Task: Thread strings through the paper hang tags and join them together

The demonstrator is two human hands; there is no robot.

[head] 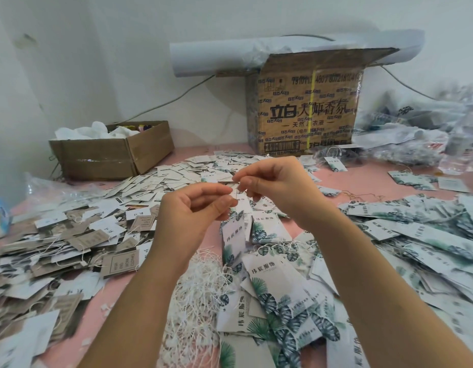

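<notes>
White wall [97, 49]; pink tabletop [362, 176]; large printed carton [304, 112], low brown box [110, 155] at wall.

Pink tabletop [368, 179]. White paper hang tags [280, 296] printed with green leaves, before the tan cardboard box [304, 115] lettered black, yellow-strapped; brown kraft tags [89, 241] left of it; cream strings [201, 301] tangled before it.

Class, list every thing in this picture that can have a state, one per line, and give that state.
left hand, pinches the top of the held tags.
right hand, pinches what looks like a string just above them.
held tags, lifted, hanging above the table.
loose strings, heaped on the table, unthreaded.
big carton, top flap open.
small carton, open, white stuff inside.
</notes>
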